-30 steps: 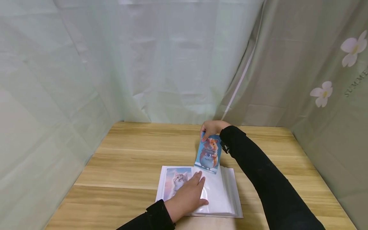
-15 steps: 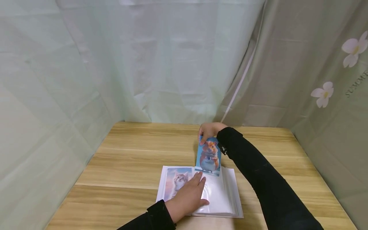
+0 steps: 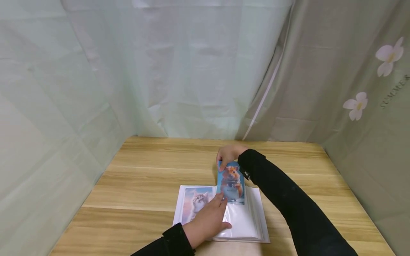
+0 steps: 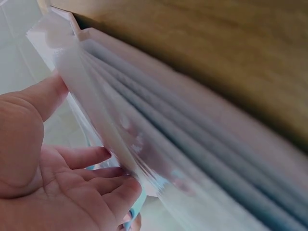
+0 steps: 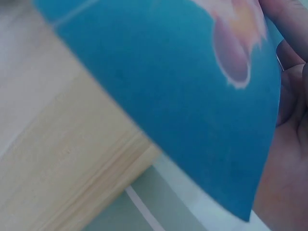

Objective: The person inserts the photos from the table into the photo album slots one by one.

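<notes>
A photo album [image 3: 240, 222] lies spread on the table, a kitten picture [image 3: 199, 201] in its left page and a clear sleeve on its right page. My right hand [image 3: 230, 153] pinches the top left corner of a blue hamster picture [image 3: 232, 183], whose lower part overlaps the top of the right page. In the right wrist view the hamster picture [image 5: 168, 86] bends slightly. My left hand [image 3: 209, 217] rests on the album near the spine, fingers extended beside the picture's lower edge. The left wrist view shows the left hand [image 4: 72, 168] against the glossy sleeve [image 4: 110, 106].
The wooden table [image 3: 144, 177] stretches around the album on all sides. Pale curtains [image 3: 198, 71] stand behind the table's back edge and along both sides. A stack of album pages [image 4: 192, 144] shows edge-on in the left wrist view.
My right hand has come down and toward me with the hamster picture, which now reaches further over the right page. The left hand has stayed in place on the album.
</notes>
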A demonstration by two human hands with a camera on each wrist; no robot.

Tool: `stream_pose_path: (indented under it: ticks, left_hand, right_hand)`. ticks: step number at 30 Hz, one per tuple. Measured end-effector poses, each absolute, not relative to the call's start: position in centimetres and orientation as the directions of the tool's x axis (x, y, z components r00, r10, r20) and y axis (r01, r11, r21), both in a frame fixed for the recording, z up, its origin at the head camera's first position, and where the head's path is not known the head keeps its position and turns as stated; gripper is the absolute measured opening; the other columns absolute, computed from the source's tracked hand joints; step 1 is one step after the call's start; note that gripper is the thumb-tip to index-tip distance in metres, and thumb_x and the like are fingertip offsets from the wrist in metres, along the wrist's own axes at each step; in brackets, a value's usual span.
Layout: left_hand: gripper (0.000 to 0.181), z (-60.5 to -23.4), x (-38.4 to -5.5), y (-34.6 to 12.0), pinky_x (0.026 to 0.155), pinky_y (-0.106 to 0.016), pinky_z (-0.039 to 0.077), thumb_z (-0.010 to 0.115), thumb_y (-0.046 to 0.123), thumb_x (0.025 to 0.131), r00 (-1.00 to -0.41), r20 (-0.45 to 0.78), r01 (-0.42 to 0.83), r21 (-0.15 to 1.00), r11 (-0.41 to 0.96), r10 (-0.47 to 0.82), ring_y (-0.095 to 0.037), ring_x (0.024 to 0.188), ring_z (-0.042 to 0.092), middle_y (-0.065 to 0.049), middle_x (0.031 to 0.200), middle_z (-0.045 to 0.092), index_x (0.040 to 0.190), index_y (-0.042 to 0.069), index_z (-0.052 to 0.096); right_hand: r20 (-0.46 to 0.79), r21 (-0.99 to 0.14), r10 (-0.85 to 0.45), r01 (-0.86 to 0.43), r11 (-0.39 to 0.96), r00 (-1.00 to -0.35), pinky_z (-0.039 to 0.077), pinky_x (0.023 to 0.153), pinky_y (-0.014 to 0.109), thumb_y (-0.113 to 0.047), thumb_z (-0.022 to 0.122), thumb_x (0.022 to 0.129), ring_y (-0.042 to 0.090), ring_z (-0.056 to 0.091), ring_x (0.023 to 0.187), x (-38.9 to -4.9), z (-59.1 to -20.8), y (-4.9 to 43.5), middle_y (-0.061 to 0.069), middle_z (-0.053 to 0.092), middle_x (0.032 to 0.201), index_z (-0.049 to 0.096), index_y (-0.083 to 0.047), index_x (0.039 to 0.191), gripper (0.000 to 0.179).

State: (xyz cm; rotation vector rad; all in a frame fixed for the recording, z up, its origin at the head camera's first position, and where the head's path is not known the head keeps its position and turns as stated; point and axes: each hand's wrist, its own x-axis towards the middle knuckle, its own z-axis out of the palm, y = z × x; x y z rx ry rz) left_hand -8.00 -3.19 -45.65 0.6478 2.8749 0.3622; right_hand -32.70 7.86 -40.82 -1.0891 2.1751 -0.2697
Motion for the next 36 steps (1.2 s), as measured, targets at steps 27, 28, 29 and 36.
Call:
stream_pose_path:
  ticks: [27,28,29,36]
  left_hand:
    - [0.084,-45.6,-8.3,-3.7,0.111,-0.041,0.04,0.076,0.046,0.085,-0.89,-0.099,0.397,0.316,0.862,0.446,-0.032,0.145,0.035,-0.021,0.157,0.036,0.146,-0.004,0.046]
    - [0.084,-45.5,-8.3,-3.8,0.111,-0.042,0.04,0.076,0.045,0.085,-0.89,-0.101,0.393,0.323,0.861,0.444,-0.032,0.145,0.035,-0.021,0.157,0.035,0.146,-0.004,0.046]
    - [0.084,-45.5,-8.3,-3.8,0.112,-0.042,0.039,0.076,0.045,0.086,-0.891,-0.103,0.389,0.329,0.861,0.442,-0.032,0.145,0.035,-0.021,0.157,0.035,0.146,-0.004,0.046]
    - [0.084,-45.5,-8.5,-3.7,0.113,-0.043,0.037,0.075,0.045,0.086,-0.893,-0.122,0.371,0.348,0.861,0.434,-0.032,0.147,0.031,-0.02,0.159,0.032,0.148,-0.004,0.044]
  right_hand:
    - [-0.433,-0.559,-0.779,-0.543,0.626,-0.453,0.034,0.055,0.021,-0.013,0.081,0.084,0.006,0.037,0.054,-29.8,-42.6,7.8,-0.008,0.042,0.058,0.07,-0.01,0.072,0.017]
    - [-0.409,-0.573,-0.788,-0.543,0.614,-0.46,0.036,0.055,0.02,-0.011,0.082,0.084,0.005,0.04,0.055,-29.7,-42.5,7.9,-0.009,0.046,0.06,0.071,-0.009,0.073,0.016]
    - [-0.383,-0.592,-0.795,-0.537,0.602,-0.47,0.04,0.057,0.019,-0.01,0.081,0.084,0.005,0.044,0.056,-29.7,-42.5,8.0,-0.009,0.051,0.062,0.071,-0.008,0.076,0.013]
    - [-0.247,-0.671,-0.795,-0.494,0.553,-0.554,0.057,0.079,0.025,0.003,0.075,0.086,0.009,0.067,0.081,-30.0,-42.2,10.1,0.005,0.074,0.09,0.075,-0.001,0.093,0.008]
